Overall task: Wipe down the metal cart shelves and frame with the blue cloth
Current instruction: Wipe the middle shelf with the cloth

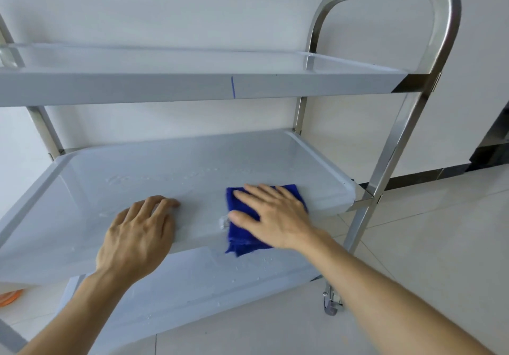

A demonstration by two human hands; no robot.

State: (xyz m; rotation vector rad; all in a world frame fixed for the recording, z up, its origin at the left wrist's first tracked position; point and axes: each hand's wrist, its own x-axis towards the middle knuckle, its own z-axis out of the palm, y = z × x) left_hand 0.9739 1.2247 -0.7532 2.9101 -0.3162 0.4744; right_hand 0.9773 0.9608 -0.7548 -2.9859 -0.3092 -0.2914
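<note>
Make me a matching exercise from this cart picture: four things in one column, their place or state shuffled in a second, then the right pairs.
Things
1. blue cloth
2. left hand
3. top shelf
4. caster wheel

Places or states
A. on the floor tiles, under the right-hand post
B. bearing a thin blue line on its front edge
C. bare, gripping the middle shelf's front rim
D. pressed flat under the right hand, hanging over the rim

Pairs: 1-D, 2-C, 3-B, 4-A
</note>
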